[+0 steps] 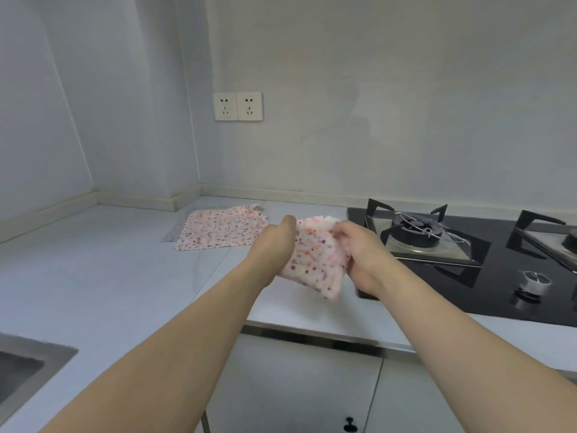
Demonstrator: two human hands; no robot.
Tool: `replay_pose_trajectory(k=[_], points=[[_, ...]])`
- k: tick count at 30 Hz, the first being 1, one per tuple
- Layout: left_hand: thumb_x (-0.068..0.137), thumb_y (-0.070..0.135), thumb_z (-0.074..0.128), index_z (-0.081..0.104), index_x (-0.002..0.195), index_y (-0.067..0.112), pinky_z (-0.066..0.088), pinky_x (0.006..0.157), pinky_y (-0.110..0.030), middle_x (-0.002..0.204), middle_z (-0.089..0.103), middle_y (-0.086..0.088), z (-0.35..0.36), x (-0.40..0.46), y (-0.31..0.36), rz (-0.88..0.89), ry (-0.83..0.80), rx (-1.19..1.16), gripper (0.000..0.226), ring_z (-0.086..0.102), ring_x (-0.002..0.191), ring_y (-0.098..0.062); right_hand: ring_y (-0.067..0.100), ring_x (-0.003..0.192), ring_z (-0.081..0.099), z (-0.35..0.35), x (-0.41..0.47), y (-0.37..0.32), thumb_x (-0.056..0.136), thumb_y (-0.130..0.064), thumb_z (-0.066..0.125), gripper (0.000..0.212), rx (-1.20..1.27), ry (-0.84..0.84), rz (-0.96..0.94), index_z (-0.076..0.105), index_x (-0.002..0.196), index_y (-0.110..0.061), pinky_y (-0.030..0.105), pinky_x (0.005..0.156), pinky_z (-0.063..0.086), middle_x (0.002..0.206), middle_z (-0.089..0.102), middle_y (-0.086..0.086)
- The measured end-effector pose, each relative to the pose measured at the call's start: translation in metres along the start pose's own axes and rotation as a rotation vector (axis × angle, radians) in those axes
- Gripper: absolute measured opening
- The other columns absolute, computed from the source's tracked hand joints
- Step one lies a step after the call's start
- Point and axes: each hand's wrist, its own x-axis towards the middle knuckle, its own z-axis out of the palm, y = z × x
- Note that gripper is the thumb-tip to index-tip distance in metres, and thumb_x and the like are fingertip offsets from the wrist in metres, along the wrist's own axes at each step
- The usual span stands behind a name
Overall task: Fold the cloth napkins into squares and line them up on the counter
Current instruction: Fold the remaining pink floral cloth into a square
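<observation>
Both forearms reach out over the worktop (93, 270). I hold a speckled napkin (315, 260) in the air above its front edge: my left hand (278, 242) has its grip curled on the left side, my right hand (359, 254) pinches the right side. Another speckled napkin (218, 229) lies flat farther back. Just right of my hands sits a black gas hob (487, 276).

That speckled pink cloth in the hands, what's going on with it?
A person holds a speckled pink-and-white cloth napkin above the pale grey counter, the left hand and the right hand each gripping one side. Another napkin of the same pattern lies flat by the wall, left of the black gas hob.
</observation>
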Motion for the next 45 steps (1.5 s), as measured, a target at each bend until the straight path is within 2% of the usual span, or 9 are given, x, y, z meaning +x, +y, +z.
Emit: replay_pose_trajectory(k=[6,11,14,22,26,30,34,40,45], points=[[0.089,0.032,0.045,0.050,0.082,0.013,0.036,0.055,-0.029,0.068,0.044,-0.004,0.025,0.080,0.018,-0.027,-0.035,0.035,0.021,0.043,0.060,-0.021,0.032,0.094,0.071,-0.019,0.076,-0.018,0.094,-0.019,0.061,0.020,0.108,0.038,0.096,0.059,0.110,-0.009,0.057,0.086,0.053,0.104,0.072,0.015],[0.098,0.033,0.044,0.051,0.090,0.021,0.041,0.076,-0.033,0.088,0.055,0.003,0.042,0.112,0.086,-0.101,-0.102,-0.123,0.016,0.053,0.083,-0.019,0.030,0.090,0.071,-0.031,0.107,-0.082,0.096,-0.014,0.057,0.016,0.129,0.131,0.189,0.061,0.108,-0.006,0.047,0.075,0.058,0.100,0.073,0.014],[0.102,0.033,0.039,0.046,0.080,0.024,0.039,0.072,-0.031,0.083,0.048,0.007,0.046,0.105,0.144,-0.086,-0.136,-0.139,0.024,0.047,0.077,-0.012,0.027,0.092,0.070,-0.038,0.098,-0.145,0.096,-0.012,0.055,0.015,0.039,0.218,0.199,0.059,0.109,-0.007,0.043,0.079,0.057,0.102,0.072,0.013],[0.095,0.033,0.043,0.055,0.090,0.014,0.048,0.081,-0.037,0.089,0.058,-0.006,0.093,0.051,0.249,-0.257,-0.246,-0.141,0.023,0.057,0.083,-0.025,0.030,0.091,0.069,-0.078,0.046,-0.250,0.094,-0.016,0.051,0.015,-0.008,0.448,0.288,0.061,0.104,-0.013,0.049,0.082,0.056,0.103,0.070,0.011],[0.096,0.023,0.046,0.054,0.103,0.013,0.046,0.078,-0.034,0.092,0.056,-0.006,0.145,0.042,0.269,-0.154,-0.289,-0.099,0.015,0.054,0.083,-0.022,0.027,0.092,0.068,-0.130,0.033,-0.266,0.093,-0.015,0.053,0.010,-0.026,0.512,0.227,0.061,0.099,-0.016,0.048,0.085,0.056,0.102,0.069,0.008],[0.100,0.025,0.042,0.045,0.115,0.018,0.034,0.056,-0.027,0.072,0.043,0.000,0.210,0.026,0.283,-0.091,-0.280,-0.059,0.017,0.039,0.061,-0.013,0.021,0.087,0.065,-0.202,0.020,-0.280,0.094,-0.008,0.053,0.006,-0.044,0.580,0.172,0.059,0.094,-0.010,0.031,0.068,0.053,0.100,0.066,0.009],[0.101,0.027,0.041,0.039,0.123,0.019,0.045,0.077,-0.032,0.095,0.049,-0.001,0.277,0.012,0.303,-0.122,-0.346,-0.075,0.024,0.051,0.086,-0.016,0.018,0.085,0.063,-0.274,0.016,-0.295,0.095,-0.009,0.052,0.011,-0.058,0.600,0.162,0.059,0.104,-0.006,0.028,0.060,0.048,0.099,0.065,0.007],[0.094,0.018,0.052,0.046,0.108,0.026,0.048,0.091,-0.047,0.114,0.058,-0.009,0.367,0.011,0.320,-0.185,-0.396,-0.173,0.018,0.058,0.110,-0.034,0.024,0.093,0.065,-0.367,0.022,-0.303,0.093,-0.015,0.056,0.012,-0.038,0.679,0.194,0.059,0.105,-0.013,0.044,0.082,0.056,0.104,0.065,0.008],[0.093,0.008,0.052,0.049,0.113,0.022,0.049,0.083,-0.040,0.115,0.058,-0.003,0.465,0.018,0.344,-0.112,-0.492,-0.201,0.025,0.058,0.109,-0.028,0.026,0.097,0.065,-0.454,0.024,-0.309,0.090,-0.012,0.057,0.011,0.027,0.774,0.217,0.057,0.097,-0.021,0.048,0.088,0.055,0.107,0.066,0.009]])
